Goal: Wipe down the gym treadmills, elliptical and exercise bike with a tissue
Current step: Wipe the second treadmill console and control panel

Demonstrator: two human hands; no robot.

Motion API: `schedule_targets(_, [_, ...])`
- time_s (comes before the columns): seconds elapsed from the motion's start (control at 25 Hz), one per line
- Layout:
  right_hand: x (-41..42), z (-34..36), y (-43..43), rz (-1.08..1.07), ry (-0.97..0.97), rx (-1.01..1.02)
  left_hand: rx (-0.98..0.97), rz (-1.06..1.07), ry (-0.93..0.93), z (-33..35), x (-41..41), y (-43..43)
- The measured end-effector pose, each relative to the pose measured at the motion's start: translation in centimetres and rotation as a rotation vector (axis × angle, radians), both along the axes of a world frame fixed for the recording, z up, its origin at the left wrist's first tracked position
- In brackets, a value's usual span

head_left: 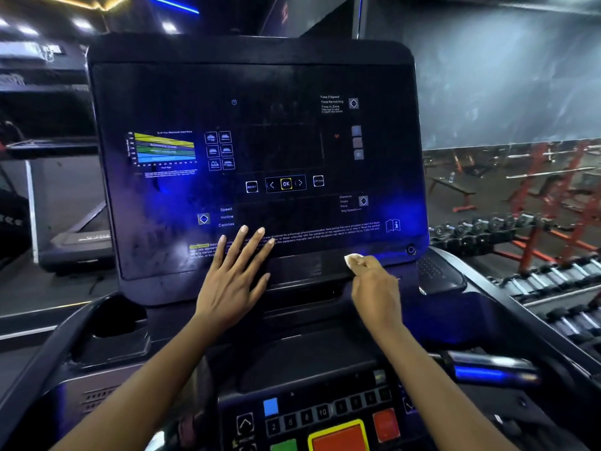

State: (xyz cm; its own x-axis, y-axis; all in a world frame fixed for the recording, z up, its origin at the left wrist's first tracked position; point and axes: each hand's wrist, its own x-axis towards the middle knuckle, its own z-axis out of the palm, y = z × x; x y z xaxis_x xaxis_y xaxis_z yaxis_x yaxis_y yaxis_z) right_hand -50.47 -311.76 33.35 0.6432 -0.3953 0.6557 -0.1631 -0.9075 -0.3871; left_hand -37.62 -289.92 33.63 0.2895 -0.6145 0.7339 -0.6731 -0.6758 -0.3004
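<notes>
keypad (325,421) sitting at 6 o'clock, nearest the lens: numbered keys running in a row, a blue key, a red key, and a large red pad with a yellow rim showing below them. left hand (232,275) lying just left of centre, fingers (251,247) straight and spread, pressing flat on the lower edge of the treadmill console (260,92), holding nothing. right hand (374,281) reaching in at 4 o'clock of centre, fingers curling and pinching a small white tissue (353,258); the wad is resting against the console's bottom lip, right of the left hand and apart from it. console filling the 12 o'clock half, dark, a coloured chart (164,149) showing at 9 o'clock, an ok key (286,183) glowing yellow mid-panel. cup well (120,323) sitting at 8 o'clock. dumbbell rack (487,229) running along 3 o'clock, red frames (553,177) standing behind it.
</notes>
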Motion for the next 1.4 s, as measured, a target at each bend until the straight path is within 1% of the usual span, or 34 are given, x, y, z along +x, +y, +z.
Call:
schedule_targets(0.16, [1.4,-0.7,4.9,0.086,-0.028,-0.051,-0.012,-0.006,0.022,-0.1,-0.1,0.1])
schedule_targets(0.24, [1.7,-0.7,7.8,0.198,-0.006,-0.064,-0.007,-0.012,0.026,-0.1,-0.1,0.1])
schedule_targets(0.32, [1.5,-0.3,8.4,0.304,-0.016,-0.098,-0.003,-0.017,0.032,0.0,0.0,0.1])
schedule_targets(0.36, [1.3,0.0,7.6,0.316,-0.037,-0.088,-0.002,-0.017,0.035,0.0,-0.1,0.2])
schedule_targets(0.4, [0.9,0.4,6.2,0.289,-0.068,-0.052,0.001,-0.013,0.041,-0.1,-0.1,0.2])
schedule_targets(0.48, [-0.1,1.3,2.3,0.116,-0.123,0.053,0.006,-0.004,0.042,0.0,-0.2,0.2])
schedule_targets(0.56, [-1.1,1.6,-0.6,-0.069,-0.079,0.144,0.007,-0.003,0.036,0.0,-0.2,0.2])
schedule_targets(0.64, [-1.2,1.2,-0.7,-0.122,0.008,0.144,0.01,-0.008,0.042,-0.1,-0.2,0.2])
schedule_targets(0.76, [-1.0,0.9,1.2,-0.085,0.06,0.085,0.005,-0.014,0.041,-0.1,-0.1,0.2])
schedule_targets(0.88, [-0.6,0.8,3.2,-0.017,0.07,0.041,0.004,-0.026,0.042,-0.2,-0.1,0.2])
schedule_targets(1.08, [0.8,0.6,7.8,0.142,0.076,-0.105,-0.035,-0.079,0.069,0.1,-0.2,0.6])
schedule_targets(1.2, [1.5,0.3,10.7,0.312,0.072,-0.155,-0.076,-0.078,0.106,0.3,0.2,2.3])
schedule_targets(1.28, [1.7,0.5,10.9,0.405,0.05,-0.089,-0.073,-0.051,0.108,0.1,0.6,4.1])
schedule_targets(1.32, [1.6,0.8,10.1,0.395,-0.003,-0.032,-0.066,-0.039,0.1,-0.1,0.8,5.1])
schedule_targets(1.4, [1.1,1.5,7.2,0.243,-0.174,0.066,-0.041,-0.021,0.072,-0.7,1.0,6.4])
